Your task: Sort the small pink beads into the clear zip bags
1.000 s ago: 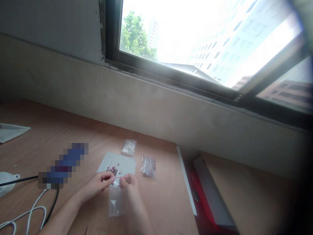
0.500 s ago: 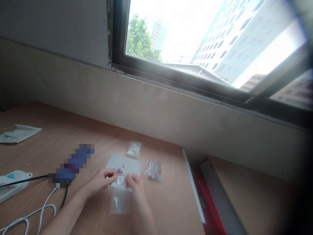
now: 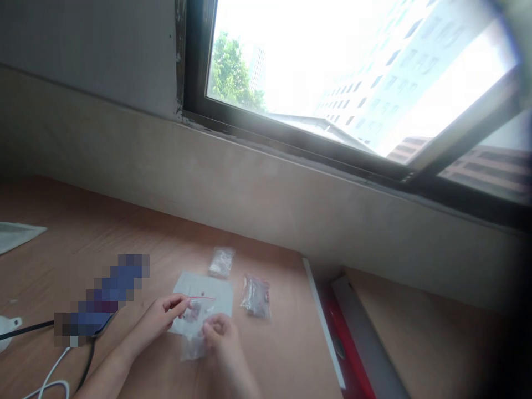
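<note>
My left hand (image 3: 177,306) is closed in a pinch on a thin red cord (image 3: 202,298), whose free end points right over a pale sheet (image 3: 224,291). My right hand (image 3: 220,330) is closed, its fingertips at the edge of a small clear plastic bag (image 3: 193,346). The bag is tilted up over the near part of the sheet, and pinkish beads (image 3: 192,311) show blurred at its upper end; whether they lie in or behind it I cannot tell. One dark red bead (image 3: 202,294) sits apart on the sheet.
Behind the sheet lies a clear packet (image 3: 221,261); to its right is another packet with dark reddish contents (image 3: 255,296). At left are a blurred-out blue object (image 3: 110,296), white and black cables (image 3: 54,368) and a pale pouch (image 3: 19,235). The table's white edge (image 3: 324,321) runs at right.
My right hand has moved away from the cord, down and toward me, to the clear bag, which is now raised. My left hand keeps the cord. The view has shifted slightly.
</note>
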`<state>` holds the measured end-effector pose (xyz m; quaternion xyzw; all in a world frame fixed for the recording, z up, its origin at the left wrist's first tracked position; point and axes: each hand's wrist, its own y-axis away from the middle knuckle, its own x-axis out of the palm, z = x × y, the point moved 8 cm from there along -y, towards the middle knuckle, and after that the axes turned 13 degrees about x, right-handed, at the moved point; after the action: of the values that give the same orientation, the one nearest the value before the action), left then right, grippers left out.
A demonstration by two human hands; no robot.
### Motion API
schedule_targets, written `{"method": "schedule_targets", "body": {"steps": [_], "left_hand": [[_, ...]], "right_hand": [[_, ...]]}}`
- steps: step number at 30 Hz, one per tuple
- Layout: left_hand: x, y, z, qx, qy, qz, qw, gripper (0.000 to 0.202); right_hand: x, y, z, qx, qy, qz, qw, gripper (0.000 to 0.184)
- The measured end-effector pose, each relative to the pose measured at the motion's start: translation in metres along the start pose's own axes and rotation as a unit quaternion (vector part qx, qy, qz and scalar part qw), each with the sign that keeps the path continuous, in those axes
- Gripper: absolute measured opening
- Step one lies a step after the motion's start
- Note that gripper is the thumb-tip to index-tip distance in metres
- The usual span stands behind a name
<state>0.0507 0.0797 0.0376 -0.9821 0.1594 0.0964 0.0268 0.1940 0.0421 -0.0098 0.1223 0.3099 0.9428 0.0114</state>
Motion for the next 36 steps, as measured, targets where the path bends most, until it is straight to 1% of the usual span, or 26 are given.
{"method": "schedule_targets", "body": {"steps": [2, 4, 5, 7, 8, 10, 12, 14, 16, 17, 19, 21, 22, 23, 24, 25, 27, 29, 31, 34, 36], "left_hand": [[-0.010, -0.002, 0.013, 0.008, -0.008, -0.044, 0.999, 0.041], [-0.023, 0.002, 0.033, -0.007, -0.031, -0.099, 0.995, 0.044], [-0.028, 0.005, 0.044, -0.021, -0.050, -0.118, 0.992, 0.046], [-0.034, 0.012, 0.063, -0.047, -0.083, -0.128, 0.987, 0.046], [-0.035, 0.014, 0.068, -0.053, -0.098, -0.129, 0.985, 0.045], [-0.036, 0.017, 0.072, -0.055, -0.121, -0.122, 0.984, 0.042], [-0.035, 0.018, 0.068, -0.050, -0.139, -0.114, 0.982, 0.038], [-0.034, 0.017, 0.063, -0.047, -0.151, -0.112, 0.981, 0.037], [-0.033, 0.016, 0.058, -0.045, -0.157, -0.111, 0.980, 0.036], [-0.033, 0.016, 0.056, -0.044, -0.158, -0.111, 0.980, 0.035], [-0.033, 0.016, 0.054, -0.045, -0.156, -0.112, 0.980, 0.035], [-0.033, 0.017, 0.053, -0.046, -0.147, -0.114, 0.981, 0.035], [-0.033, 0.018, 0.053, -0.045, -0.142, -0.113, 0.982, 0.034], [-0.032, 0.018, 0.053, -0.043, -0.138, -0.111, 0.983, 0.034], [-0.032, 0.019, 0.053, -0.041, -0.135, -0.106, 0.984, 0.034], [-0.031, 0.019, 0.053, -0.038, -0.133, -0.101, 0.985, 0.034], [-0.030, 0.020, 0.053, -0.034, -0.139, -0.093, 0.985, 0.033], [-0.031, 0.021, 0.053, -0.033, -0.151, -0.091, 0.984, 0.032], [-0.032, 0.022, 0.053, -0.032, -0.158, -0.094, 0.982, 0.032], [-0.033, 0.023, 0.054, -0.026, -0.153, -0.100, 0.983, 0.032], [-0.034, 0.023, 0.056, -0.019, -0.146, -0.101, 0.984, 0.032]], "right_hand": [[-0.007, -0.007, 0.011, -0.034, 0.021, -0.028, 0.999, 0.031], [-0.018, -0.017, 0.034, -0.083, 0.035, -0.084, 0.992, 0.026], [-0.024, -0.024, 0.048, -0.109, 0.042, -0.123, 0.985, 0.023], [-0.032, -0.041, 0.074, -0.131, 0.073, -0.188, 0.971, 0.019], [-0.035, -0.050, 0.086, -0.135, 0.103, -0.229, 0.959, 0.018], [-0.039, -0.066, 0.104, -0.140, 0.186, -0.319, 0.919, 0.021], [-0.037, -0.080, 0.113, -0.144, 0.215, -0.356, 0.898, 0.023], [-0.033, -0.086, 0.115, -0.146, 0.227, -0.369, 0.889, 0.023], [-0.031, -0.077, 0.119, -0.170, 0.259, -0.392, 0.866, 0.022], [-0.031, -0.068, 0.123, -0.194, 0.280, -0.406, 0.848, 0.022], [-0.034, -0.040, 0.130, -0.255, 0.321, -0.439, 0.799, 0.022], [-0.048, -0.011, 0.130, -0.286, 0.343, -0.476, 0.758, 0.023], [-0.059, 0.002, 0.126, -0.275, 0.352, -0.503, 0.740, 0.025], [-0.071, 0.011, 0.119, -0.248, 0.369, -0.521, 0.728, 0.028], [-0.083, 0.016, 0.111, -0.213, 0.386, -0.532, 0.723, 0.031], [-0.094, 0.019, 0.101, -0.177, 0.401, -0.530, 0.725, 0.034], [-0.108, 0.020, 0.083, -0.138, 0.421, -0.500, 0.744, 0.033], [-0.114, 0.020, 0.072, -0.139, 0.420, -0.466, 0.766, 0.030], [-0.117, 0.024, 0.070, -0.156, 0.402, -0.456, 0.778, 0.029], [-0.120, 0.037, 0.079, -0.178, 0.362, -0.469, 0.786, 0.029], [-0.121, 0.052, 0.089, -0.194, 0.319, -0.486, 0.790, 0.029]]}}
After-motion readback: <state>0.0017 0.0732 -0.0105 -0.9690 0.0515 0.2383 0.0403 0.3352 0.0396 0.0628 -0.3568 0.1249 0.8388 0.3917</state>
